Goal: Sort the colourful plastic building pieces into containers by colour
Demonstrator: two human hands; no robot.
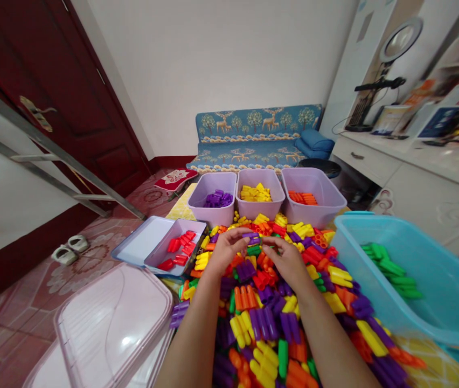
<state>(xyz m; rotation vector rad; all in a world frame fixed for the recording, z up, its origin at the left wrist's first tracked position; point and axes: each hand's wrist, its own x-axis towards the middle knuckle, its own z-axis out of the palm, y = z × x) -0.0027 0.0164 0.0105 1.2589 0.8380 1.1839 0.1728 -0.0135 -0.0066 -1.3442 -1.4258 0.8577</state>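
Plainly, a pile point(278, 302) of loose blocks was heaped across the bench point(427, 350), right up to its near edge, where pieces could be swept off onto the floor point(11, 334). A blue tub point(447, 302) of green blocks was set at its right, three bins point(259, 209) behind it and a tray point(199, 225) of red ones at its left. Both hands, left point(225, 249) and right point(288, 257), were closed at the fingertips on one purple block point(251, 237), held just above the pile's far part. So slight a shared pinch could let it be dropped and lost among the others.
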